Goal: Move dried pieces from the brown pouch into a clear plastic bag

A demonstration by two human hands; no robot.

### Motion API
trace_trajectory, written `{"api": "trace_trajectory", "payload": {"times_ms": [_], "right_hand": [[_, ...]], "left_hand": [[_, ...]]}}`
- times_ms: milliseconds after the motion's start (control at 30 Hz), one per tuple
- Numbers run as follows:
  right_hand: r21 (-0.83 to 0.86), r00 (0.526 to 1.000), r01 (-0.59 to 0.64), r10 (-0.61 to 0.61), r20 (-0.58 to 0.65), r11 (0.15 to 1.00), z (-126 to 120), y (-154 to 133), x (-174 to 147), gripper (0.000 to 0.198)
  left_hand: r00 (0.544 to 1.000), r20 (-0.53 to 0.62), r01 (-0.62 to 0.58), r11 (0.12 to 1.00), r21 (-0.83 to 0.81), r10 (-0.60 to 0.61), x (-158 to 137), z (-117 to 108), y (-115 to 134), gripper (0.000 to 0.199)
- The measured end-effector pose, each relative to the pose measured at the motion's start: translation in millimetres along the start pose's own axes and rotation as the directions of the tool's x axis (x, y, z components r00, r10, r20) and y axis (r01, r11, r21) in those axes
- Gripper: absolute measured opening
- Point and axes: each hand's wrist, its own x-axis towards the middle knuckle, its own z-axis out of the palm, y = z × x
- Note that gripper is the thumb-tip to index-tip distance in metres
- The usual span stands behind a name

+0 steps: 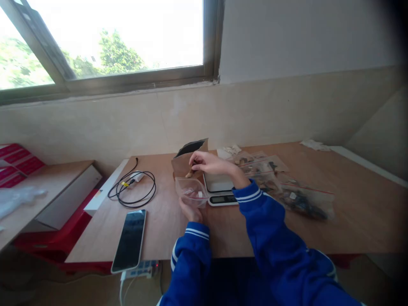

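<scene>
My left hand [190,211] grips a small clear zip bag [191,191] from below and holds it open over the wooden table [350,229]. My right hand [210,163] hovers just above the bag's mouth, its fingertips pinched on a small brown piece [189,174]. Right behind the hands stands an open brown paper pouch [186,158] with a dark lining. A white digital scale [219,189] sits under my right wrist. Both arms wear blue sleeves with white stripes.
Several filled clear bags [302,202] lie to the right of the scale. A smartphone [130,239] lies face up at the front left, with a coiled black cable [134,189] behind it. A lower side table [41,191] and red boxes [15,163] stand at the left. A wall and window are behind.
</scene>
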Motion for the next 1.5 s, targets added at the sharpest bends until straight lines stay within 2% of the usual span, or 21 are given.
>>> {"api": "trace_trajectory", "payload": {"times_ms": [167, 233, 300, 400, 467, 567, 633, 767, 900, 1067, 1167, 1333, 1400, 1500], "right_hand": [[0.260, 0.981, 0.083, -0.033, -0.192, 0.962, -24, -1, 22, 0.013], [0.320, 0.955, 0.151, -0.054, -0.291, 0.935, -32, -2, 32, 0.019], [0.336, 0.905, 0.237, -0.082, -0.417, 0.912, -39, -2, 46, 0.025], [0.279, 0.795, 0.334, -0.110, -0.596, 0.900, -46, 2, 69, 0.027], [0.185, 0.737, 0.330, -0.130, -0.663, 0.926, -48, 6, 83, 0.025], [-0.002, 0.703, 0.245, -0.179, -0.689, 0.970, -48, 8, 94, 0.017], [-0.115, 0.718, 0.172, -0.204, -0.666, 0.978, -46, 7, 95, 0.011], [-0.251, 0.803, 0.057, -0.193, -0.563, 0.966, -41, 6, 91, 0.012], [-0.300, 0.887, 0.003, -0.141, -0.440, 0.954, -35, 16, 89, 0.014], [-0.293, 0.932, 0.002, -0.109, -0.346, 0.956, -34, 31, 91, 0.012], [-0.236, 0.929, 0.065, -0.145, -0.339, 0.969, -39, 31, 89, 0.011], [-0.040, 0.837, 0.263, -0.249, -0.487, 0.964, -45, 25, 80, 0.011], [0.004, 0.845, 0.303, -0.267, -0.463, 0.953, -44, 25, 77, 0.011], [-0.069, 0.886, 0.246, -0.253, -0.389, 0.967, -39, 27, 73, 0.009]], "left_hand": [[0.999, -0.034, 0.038, 0.999, -0.006, -0.038, -5, 3, 3, 0.031], [0.999, -0.029, 0.045, 0.999, -0.015, -0.045, -3, 2, 2, 0.030], [0.999, -0.011, 0.035, 0.999, -0.014, -0.035, -2, 1, 1, 0.030], [1.000, -0.010, 0.022, 1.000, -0.002, -0.022, 0, 0, -1, 0.031], [1.000, -0.015, 0.016, 1.000, 0.002, -0.016, 0, 0, -1, 0.030], [1.000, -0.006, 0.005, 1.000, 0.005, -0.005, 0, 1, -1, 0.028], [1.000, -0.008, 0.005, 1.000, 0.004, -0.005, 0, 1, 0, 0.027], [1.000, -0.002, 0.008, 1.000, 0.000, -0.008, -1, 1, 0, 0.026], [1.000, -0.005, 0.015, 1.000, 0.006, -0.015, 1, -1, -1, 0.027], [1.000, -0.014, 0.013, 1.000, -0.001, -0.013, 2, -1, -2, 0.028], [0.999, -0.024, 0.022, 1.000, -0.006, -0.022, 2, 0, -1, 0.029], [1.000, -0.012, 0.019, 1.000, -0.016, -0.019, 1, 0, 0, 0.027], [1.000, 0.001, 0.020, 1.000, -0.023, -0.020, 1, 0, 0, 0.027], [1.000, -0.003, 0.017, 1.000, -0.019, -0.017, 1, 0, 0, 0.026]]}}
